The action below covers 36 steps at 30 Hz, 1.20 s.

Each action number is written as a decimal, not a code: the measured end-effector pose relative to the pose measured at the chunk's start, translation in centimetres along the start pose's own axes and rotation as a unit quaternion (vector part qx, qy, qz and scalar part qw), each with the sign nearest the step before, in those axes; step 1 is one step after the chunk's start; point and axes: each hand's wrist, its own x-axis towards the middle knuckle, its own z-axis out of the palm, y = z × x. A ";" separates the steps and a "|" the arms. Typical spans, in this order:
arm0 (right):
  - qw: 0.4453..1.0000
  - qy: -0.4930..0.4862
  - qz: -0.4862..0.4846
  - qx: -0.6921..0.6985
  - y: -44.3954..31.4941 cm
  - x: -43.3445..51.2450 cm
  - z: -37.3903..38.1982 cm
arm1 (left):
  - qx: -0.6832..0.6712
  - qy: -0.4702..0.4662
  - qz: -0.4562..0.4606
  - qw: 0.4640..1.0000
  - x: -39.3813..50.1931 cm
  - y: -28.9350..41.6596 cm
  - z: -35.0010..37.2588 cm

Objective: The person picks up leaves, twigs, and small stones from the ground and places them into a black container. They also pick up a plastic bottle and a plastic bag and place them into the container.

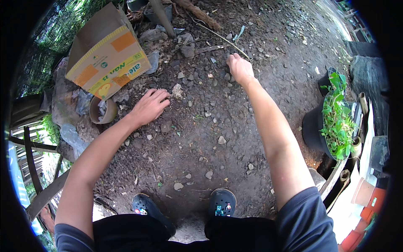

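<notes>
My left hand (151, 105) hovers low over the stony soil, palm down, with its fingers slightly spread and nothing visible in them. Just beyond its fingertips lies a pale, crumbly lump (177, 91). Farther forward and to the right, my right hand (240, 67) reaches out with curled fingers. A thin stick (225, 39) runs along the ground to just beside its knuckles. Whether the fingers pinch anything is hidden by the hand itself. Left of my left hand, an open cardboard box (108, 58) with printing and orange tape leans on its side above a round brown pot (110, 111).
On the right stands a black pot (313, 126) of leafy green plants (338, 126), beside bamboo pieces (356, 147) and terracotta-coloured pots (363, 190). A wooden post (162, 17) rises at the top. Plastic scraps (73, 138) lie left. Loose stones (222, 140) dot the soil between my clogs (222, 201) and hands.
</notes>
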 end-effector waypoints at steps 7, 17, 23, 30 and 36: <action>0.994 -0.048 -0.052 -0.082 -3.1 2.7 1.0 | 0.011 -0.019 -0.012 1.000 -1.5 0.6 -0.3; 0.992 -0.070 0.047 -0.098 -5.5 3.0 2.7 | -0.038 0.033 -0.112 0.992 -4.9 1.7 -3.4; 0.986 -0.084 0.051 0.132 -6.1 0.1 0.9 | -0.090 0.016 -0.192 0.977 -3.2 2.6 -5.9; 0.883 0.006 0.055 0.467 -10.6 -1.5 -7.1 | -0.399 0.147 -0.288 0.858 10.8 4.2 -9.7; 0.864 0.200 0.155 0.436 -0.2 -2.4 -18.0 | -0.454 0.216 -0.178 0.846 27.7 9.8 -14.5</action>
